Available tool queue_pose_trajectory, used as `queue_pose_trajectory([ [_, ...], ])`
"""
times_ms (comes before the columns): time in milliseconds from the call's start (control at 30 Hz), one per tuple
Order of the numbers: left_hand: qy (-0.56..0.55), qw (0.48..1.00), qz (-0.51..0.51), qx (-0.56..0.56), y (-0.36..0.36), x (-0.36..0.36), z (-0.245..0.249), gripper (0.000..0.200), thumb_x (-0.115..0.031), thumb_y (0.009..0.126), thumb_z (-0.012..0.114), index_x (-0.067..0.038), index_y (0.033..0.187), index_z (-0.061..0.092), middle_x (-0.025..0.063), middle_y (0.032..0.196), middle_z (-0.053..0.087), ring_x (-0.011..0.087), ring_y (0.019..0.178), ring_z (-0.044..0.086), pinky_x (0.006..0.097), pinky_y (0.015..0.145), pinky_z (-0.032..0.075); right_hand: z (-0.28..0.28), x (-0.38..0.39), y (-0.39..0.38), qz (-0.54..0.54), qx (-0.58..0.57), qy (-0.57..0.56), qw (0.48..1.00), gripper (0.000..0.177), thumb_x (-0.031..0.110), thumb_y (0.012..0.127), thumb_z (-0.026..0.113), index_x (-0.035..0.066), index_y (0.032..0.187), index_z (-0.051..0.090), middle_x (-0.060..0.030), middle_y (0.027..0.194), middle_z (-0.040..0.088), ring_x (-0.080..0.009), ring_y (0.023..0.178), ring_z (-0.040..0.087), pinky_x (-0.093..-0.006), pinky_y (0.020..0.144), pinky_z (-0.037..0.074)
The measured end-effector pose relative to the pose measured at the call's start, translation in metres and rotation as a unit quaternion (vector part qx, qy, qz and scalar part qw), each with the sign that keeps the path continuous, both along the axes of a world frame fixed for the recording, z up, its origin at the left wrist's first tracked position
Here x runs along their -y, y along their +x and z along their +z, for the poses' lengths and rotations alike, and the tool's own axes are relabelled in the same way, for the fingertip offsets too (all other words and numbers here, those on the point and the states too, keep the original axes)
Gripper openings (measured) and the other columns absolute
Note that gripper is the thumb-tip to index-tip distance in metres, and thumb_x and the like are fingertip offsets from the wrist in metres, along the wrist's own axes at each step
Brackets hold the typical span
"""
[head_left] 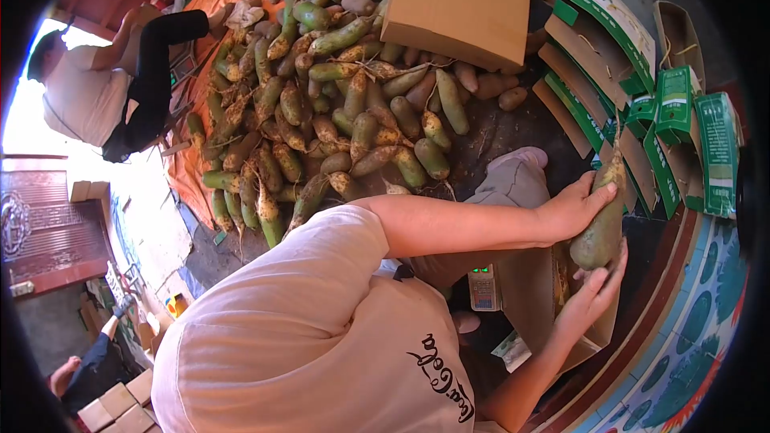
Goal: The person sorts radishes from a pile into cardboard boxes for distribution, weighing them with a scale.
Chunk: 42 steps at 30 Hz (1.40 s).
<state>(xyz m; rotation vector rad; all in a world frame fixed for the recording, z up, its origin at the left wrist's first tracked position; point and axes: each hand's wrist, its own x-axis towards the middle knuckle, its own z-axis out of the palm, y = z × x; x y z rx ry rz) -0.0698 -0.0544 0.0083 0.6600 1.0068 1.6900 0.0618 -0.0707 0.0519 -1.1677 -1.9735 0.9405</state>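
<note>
A large green radish [600, 232] with a yellowish, rooty tip is held between my two hands. My left hand [584, 207] is closed around its upper part, near the tip. My right hand [595, 295] is closed against its thick lower end, fingers along the side. Both hands are over an open cardboard box [521, 293] beside my legs; its contents are mostly hidden. A digital scale [484, 290] with lit green digits shows next to the box.
A big pile of green radishes [353, 104] covers an orange sheet [210, 40]. A closed carton [459, 4] sits over part of it. Green-printed boxes [678, 108] stand at right. One person [100, 84] sits at the pile's far side; another person [92, 369] is lower left.
</note>
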Motion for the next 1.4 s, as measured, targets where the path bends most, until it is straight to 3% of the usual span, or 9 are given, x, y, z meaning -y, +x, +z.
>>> queue_pose_trajectory([
  [200, -0.014, 0.978, 0.144, -0.147, -0.027, 0.017, 0.002, 0.059, -0.042, 0.093, 0.032, 0.007, 0.126, 0.031, 0.0325, 0.101, 0.054, 0.0439, 0.099, 0.052, 0.0425, 0.084, 0.041, -0.011, -0.002, -0.044, 0.097, -0.032, 0.029, 0.994, 0.061, 0.014, 0.084, 0.055, -0.001, 0.135, 0.024, -0.0172, 0.137, 0.029, -0.0276, 0.127, 0.029, -0.0381, 0.102, 0.027],
  [400, -0.004, 0.96, 0.234, -0.153, -0.061, 0.034, -0.011, 0.048, -0.035, 0.095, 0.032, 0.005, 0.121, 0.04, 0.0294, 0.102, 0.055, 0.0403, 0.098, 0.055, 0.0394, 0.084, 0.042, -0.026, 0.003, -0.073, 0.132, -0.089, -0.082, 0.984, 0.065, 0.023, 0.084, 0.057, 0.001, 0.136, 0.023, -0.0174, 0.131, 0.035, -0.0258, 0.115, 0.042, -0.0351, 0.09, 0.039],
  [433, -0.001, 0.96, 0.246, -0.132, -0.066, 0.035, -0.016, 0.036, -0.023, 0.096, 0.036, 0.004, 0.117, 0.044, 0.0152, 0.101, 0.057, 0.0187, 0.091, 0.053, 0.0297, 0.082, 0.042, -0.025, 0.006, -0.077, 0.131, -0.097, -0.106, 0.981, 0.065, 0.024, 0.085, 0.057, 0.001, 0.136, 0.023, -0.0169, 0.129, 0.038, -0.0247, 0.109, 0.046, -0.0337, 0.084, 0.042],
  [600, -0.068, 0.971, 0.176, -0.149, -0.11, 0.08, -0.041, 0.028, -0.003, 0.086, 0.049, -0.002, 0.115, 0.049, 0.0062, 0.087, 0.06, 0.0087, 0.077, 0.053, 0.0248, 0.069, 0.045, -0.03, 0.016, -0.101, 0.134, -0.226, -0.342, 0.902, 0.058, 0.03, 0.087, 0.053, 0.002, 0.132, 0.029, -0.012, 0.103, 0.054, -0.0207, 0.076, 0.059, -0.0272, 0.059, 0.042],
  [700, -0.178, 0.792, 0.339, -0.476, -0.166, 0.122, -0.134, 0.028, -0.004, 0.075, 0.061, -0.005, 0.102, 0.058, 0.0116, 0.092, 0.062, 0.0243, 0.082, 0.061, 0.0311, 0.073, 0.048, -0.039, 0.019, -0.106, 0.113, -0.24, -0.423, 0.866, 0.05, 0.028, 0.088, 0.05, 0.003, 0.128, 0.033, -0.0109, 0.1, 0.054, -0.0204, 0.072, 0.059, -0.0278, 0.058, 0.042],
  [833, -0.606, 0.515, 0.101, -0.598, -0.238, 0.227, -0.248, 0.042, -0.015, 0.074, 0.058, -0.017, 0.116, 0.053, 0.0103, 0.098, 0.058, 0.0272, 0.091, 0.058, 0.0379, 0.072, 0.046, -0.045, 0.029, -0.115, 0.107, -0.22, -0.474, 0.846, 0.046, 0.027, 0.089, 0.048, 0.002, 0.125, 0.036, -0.0103, 0.099, 0.055, -0.0203, 0.072, 0.059, -0.0276, 0.058, 0.043],
  [1100, -0.627, 0.435, -0.036, -0.646, -0.274, 0.286, -0.305, 0.024, -0.029, 0.089, 0.041, -0.016, 0.087, 0.06, 0.0088, 0.091, 0.063, 0.0274, 0.085, 0.062, 0.0417, 0.068, 0.047, -0.057, 0.035, -0.134, 0.135, -0.157, -0.526, 0.825, 0.051, 0.024, 0.087, 0.053, 0.002, 0.129, 0.033, -0.0096, 0.102, 0.056, -0.0179, 0.073, 0.06, -0.0248, 0.058, 0.044],
  [1167, -0.513, 0.568, 0.239, -0.597, -0.296, 0.295, -0.294, 0.032, -0.033, 0.089, 0.041, -0.01, 0.08, 0.061, 0.0142, 0.081, 0.063, 0.035, 0.069, 0.06, 0.0432, 0.065, 0.049, -0.067, 0.033, -0.137, 0.128, -0.133, -0.538, 0.822, 0.052, 0.027, 0.088, 0.054, 0.003, 0.129, 0.033, -0.0084, 0.103, 0.056, -0.017, 0.075, 0.061, -0.0237, 0.059, 0.045],
  [1400, -0.152, 0.933, 0.316, -0.081, -0.311, 0.253, -0.12, 0.031, -0.027, 0.092, 0.043, -0.007, 0.068, 0.045, 0.0014, 0.062, 0.042, 0.0186, 0.059, 0.045, 0.0342, 0.061, 0.04, -0.107, 0.041, -0.16, 0.242, -0.113, -0.514, 0.816, 0.052, 0.028, 0.091, 0.051, 0.003, 0.133, 0.033, -0.0106, 0.111, 0.054, -0.0182, 0.098, 0.056, -0.0268, 0.077, 0.046],
])
